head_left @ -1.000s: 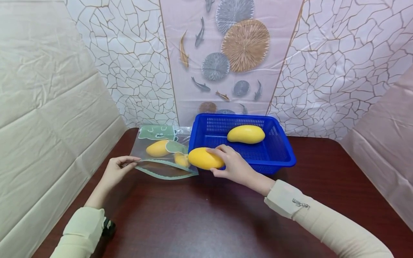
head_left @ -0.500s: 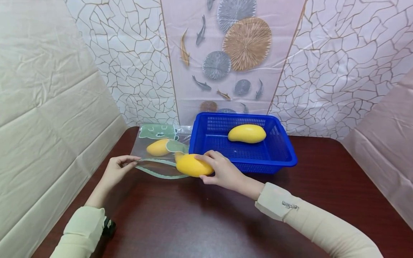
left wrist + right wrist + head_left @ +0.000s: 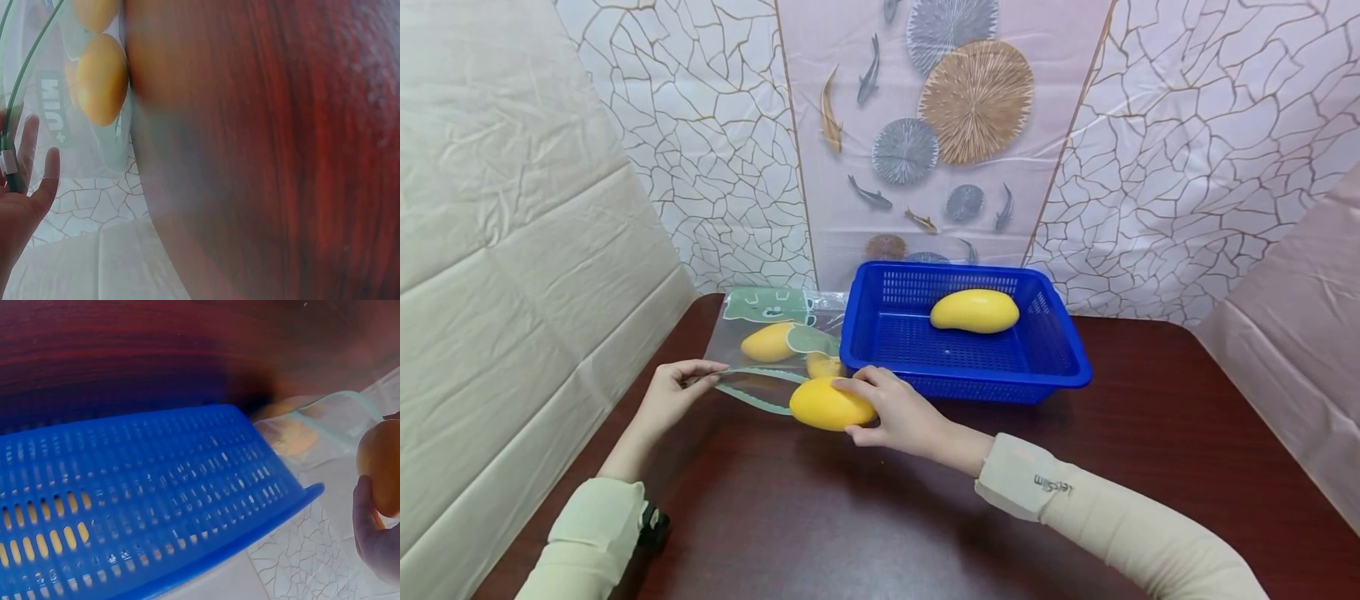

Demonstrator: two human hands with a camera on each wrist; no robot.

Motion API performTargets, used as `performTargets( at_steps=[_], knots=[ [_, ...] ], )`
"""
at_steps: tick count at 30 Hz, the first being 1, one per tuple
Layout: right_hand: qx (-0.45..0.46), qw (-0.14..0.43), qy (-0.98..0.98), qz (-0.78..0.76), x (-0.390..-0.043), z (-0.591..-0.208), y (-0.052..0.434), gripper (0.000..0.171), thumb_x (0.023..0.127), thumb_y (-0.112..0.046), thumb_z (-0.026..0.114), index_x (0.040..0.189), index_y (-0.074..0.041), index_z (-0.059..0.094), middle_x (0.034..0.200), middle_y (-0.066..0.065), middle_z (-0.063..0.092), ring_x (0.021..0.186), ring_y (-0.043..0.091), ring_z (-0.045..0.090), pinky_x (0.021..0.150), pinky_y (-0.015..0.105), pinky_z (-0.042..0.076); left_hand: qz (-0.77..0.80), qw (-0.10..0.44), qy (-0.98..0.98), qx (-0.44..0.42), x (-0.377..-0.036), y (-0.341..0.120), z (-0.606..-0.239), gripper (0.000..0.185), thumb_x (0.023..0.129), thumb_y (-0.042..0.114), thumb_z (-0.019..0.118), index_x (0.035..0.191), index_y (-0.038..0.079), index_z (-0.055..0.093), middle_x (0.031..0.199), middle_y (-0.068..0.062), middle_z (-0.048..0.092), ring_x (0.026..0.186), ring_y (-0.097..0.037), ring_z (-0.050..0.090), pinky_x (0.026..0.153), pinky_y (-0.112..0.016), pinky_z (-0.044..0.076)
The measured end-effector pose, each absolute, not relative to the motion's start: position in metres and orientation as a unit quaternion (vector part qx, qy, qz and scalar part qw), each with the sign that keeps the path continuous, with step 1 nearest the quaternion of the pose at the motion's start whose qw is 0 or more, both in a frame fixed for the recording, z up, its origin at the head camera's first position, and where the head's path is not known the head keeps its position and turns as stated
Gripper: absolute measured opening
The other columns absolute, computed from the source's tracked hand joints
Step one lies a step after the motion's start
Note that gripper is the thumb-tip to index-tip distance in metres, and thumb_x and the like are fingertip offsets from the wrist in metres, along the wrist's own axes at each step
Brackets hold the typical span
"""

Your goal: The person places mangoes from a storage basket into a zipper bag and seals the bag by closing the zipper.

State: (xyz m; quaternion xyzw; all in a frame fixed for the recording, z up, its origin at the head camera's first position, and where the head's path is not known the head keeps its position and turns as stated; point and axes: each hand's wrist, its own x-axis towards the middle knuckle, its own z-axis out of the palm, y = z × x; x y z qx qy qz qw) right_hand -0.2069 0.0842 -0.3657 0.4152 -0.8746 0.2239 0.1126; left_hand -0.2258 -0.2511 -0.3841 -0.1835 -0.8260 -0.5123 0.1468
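Observation:
My right hand [image 3: 891, 410] grips a yellow mango [image 3: 827, 404] at the mouth of a clear zip bag [image 3: 775, 346] with green trim, just in front of the blue basket [image 3: 1060, 367]. The same mango [image 3: 382, 464] shows at the right edge of the right wrist view. My left hand [image 3: 681, 387] pinches the near corner of the bag's opening and holds it up. Two mangoes lie inside the bag [image 3: 767, 342], also visible in the left wrist view [image 3: 101, 78]. One more mango [image 3: 974, 310] lies in the basket.
The dark red wooden table [image 3: 880, 517] runs to the near edge. Draped sheets wall in the left, back and right sides. The basket [image 3: 150, 506] fills most of the right wrist view.
My right hand has carried the mango left and toward me, from the basket's front rim down to the bag's opening. My left hand has kept its hold on the bag.

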Motion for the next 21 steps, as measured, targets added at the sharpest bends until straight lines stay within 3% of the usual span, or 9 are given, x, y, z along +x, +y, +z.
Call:
performTargets(
  at_steps=[16,21],
  knots=[
    [0.414,0.090,-0.883,0.200,-0.204,-0.385,0.072,0.052,0.080,-0.026,0.070,0.128,-0.013,0.057,0.107,0.007,0.057,0.092,0.017,0.051,0.077,0.027,0.047,-0.509,0.142,-0.830,-0.178,-0.226,-0.252,-0.385,0.015,0.086,-0.008,0.060,0.098,-0.015,0.065,0.081,0.030,0.062,0.063,0.002,0.052,0.054,-0.015,0.042],
    [0.402,0.106,-0.890,0.188,-0.205,-0.389,0.071,0.052,0.080,-0.026,0.071,0.128,-0.012,0.057,0.104,0.007,0.057,0.089,0.017,0.051,0.075,0.028,0.047,-0.508,0.142,-0.831,-0.176,-0.225,-0.252,-0.384,0.015,0.086,-0.007,0.060,0.098,-0.014,0.065,0.081,0.029,0.063,0.063,0.002,0.050,0.054,-0.015,0.041]
  ],
)
